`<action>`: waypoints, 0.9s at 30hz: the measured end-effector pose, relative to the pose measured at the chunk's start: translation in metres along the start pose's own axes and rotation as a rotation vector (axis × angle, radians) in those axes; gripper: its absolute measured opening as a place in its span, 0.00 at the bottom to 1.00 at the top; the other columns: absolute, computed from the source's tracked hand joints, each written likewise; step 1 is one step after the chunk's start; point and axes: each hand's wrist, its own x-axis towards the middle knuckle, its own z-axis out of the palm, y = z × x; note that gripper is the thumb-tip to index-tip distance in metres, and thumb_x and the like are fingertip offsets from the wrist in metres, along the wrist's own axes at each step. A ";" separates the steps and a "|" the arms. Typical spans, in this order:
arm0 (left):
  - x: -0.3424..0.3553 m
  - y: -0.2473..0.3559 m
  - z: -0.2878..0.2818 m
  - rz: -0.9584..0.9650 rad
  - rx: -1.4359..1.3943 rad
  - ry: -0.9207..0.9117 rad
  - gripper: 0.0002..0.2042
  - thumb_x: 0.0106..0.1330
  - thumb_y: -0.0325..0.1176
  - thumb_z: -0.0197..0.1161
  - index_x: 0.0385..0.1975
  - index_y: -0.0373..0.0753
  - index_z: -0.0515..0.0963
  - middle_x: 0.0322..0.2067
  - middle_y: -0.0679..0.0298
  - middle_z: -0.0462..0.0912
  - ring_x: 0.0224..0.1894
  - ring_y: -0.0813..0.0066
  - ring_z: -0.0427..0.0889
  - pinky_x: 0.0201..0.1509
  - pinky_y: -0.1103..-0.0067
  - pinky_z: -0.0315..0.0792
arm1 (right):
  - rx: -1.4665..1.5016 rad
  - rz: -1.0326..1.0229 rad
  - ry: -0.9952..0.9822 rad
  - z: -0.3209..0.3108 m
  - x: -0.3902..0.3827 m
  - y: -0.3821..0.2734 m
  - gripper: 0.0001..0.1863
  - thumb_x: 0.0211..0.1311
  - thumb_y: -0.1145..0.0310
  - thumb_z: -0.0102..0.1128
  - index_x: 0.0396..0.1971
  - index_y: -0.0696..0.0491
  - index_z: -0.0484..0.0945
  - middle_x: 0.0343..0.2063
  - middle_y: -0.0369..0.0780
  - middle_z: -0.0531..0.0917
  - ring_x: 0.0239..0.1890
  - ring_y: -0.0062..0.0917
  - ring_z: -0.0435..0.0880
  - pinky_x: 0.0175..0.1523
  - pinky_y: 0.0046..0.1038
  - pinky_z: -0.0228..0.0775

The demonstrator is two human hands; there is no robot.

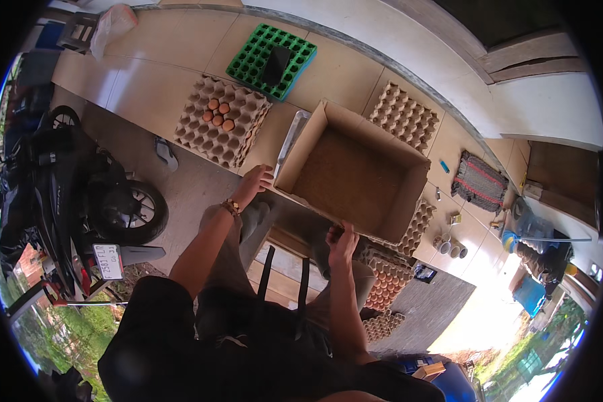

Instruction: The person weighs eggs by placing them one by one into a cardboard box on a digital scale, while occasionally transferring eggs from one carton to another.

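Note:
In front of me an open cardboard box rests at the edge of a tiled ledge, its brown inside bare. My left hand, a bracelet on its wrist, is at the box's near left corner, fingers stretched toward its wall. At the near rim my right hand has its fingers curled against the cardboard. Left of the box, several brown eggs sit on top of a stack of pulp egg trays. Below my right hand is another tray stack loaded with eggs.
A black phone lies on green plastic egg trays farther back. More pulp trays stand behind the box. To the right are cups and a grey-red mat. A motorcycle is parked at left.

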 end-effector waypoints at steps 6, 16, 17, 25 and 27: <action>0.099 0.020 -0.018 0.173 0.075 0.060 0.33 0.72 0.59 0.46 0.63 0.35 0.66 0.57 0.59 0.72 0.54 0.70 0.75 0.62 0.70 0.67 | 0.056 -0.069 -0.154 0.063 0.106 0.061 0.12 0.63 0.62 0.56 0.34 0.56 0.73 0.19 0.41 0.77 0.19 0.24 0.75 0.24 0.25 0.67; 0.137 -0.029 -0.034 0.565 0.839 0.036 0.24 0.70 0.36 0.54 0.59 0.27 0.61 0.38 0.39 0.76 0.42 0.46 0.78 0.47 0.64 0.70 | -0.011 -0.125 -0.218 0.062 0.157 0.104 0.10 0.64 0.64 0.55 0.30 0.56 0.73 0.19 0.40 0.75 0.20 0.24 0.74 0.24 0.27 0.66; 0.133 -0.026 -0.030 0.510 0.894 0.051 0.22 0.69 0.35 0.53 0.57 0.27 0.62 0.35 0.40 0.77 0.39 0.45 0.78 0.45 0.64 0.71 | -0.032 -0.128 -0.241 0.059 0.157 0.104 0.10 0.64 0.64 0.55 0.29 0.56 0.72 0.18 0.40 0.74 0.20 0.24 0.74 0.24 0.27 0.66; 0.116 0.005 -0.021 0.468 1.246 0.272 0.21 0.66 0.45 0.53 0.37 0.27 0.72 0.35 0.38 0.81 0.41 0.42 0.81 0.45 0.59 0.75 | -0.246 -0.339 -0.636 0.048 0.174 0.131 0.28 0.70 0.46 0.43 0.16 0.52 0.65 0.10 0.33 0.66 0.10 0.17 0.60 0.16 0.20 0.50; 0.109 0.002 -0.024 0.546 1.239 0.297 0.21 0.66 0.46 0.54 0.39 0.27 0.72 0.36 0.38 0.81 0.42 0.41 0.81 0.46 0.58 0.74 | -0.286 -0.436 -0.677 0.057 0.138 0.128 0.31 0.71 0.45 0.39 0.13 0.51 0.65 0.07 0.31 0.63 0.09 0.17 0.57 0.16 0.21 0.48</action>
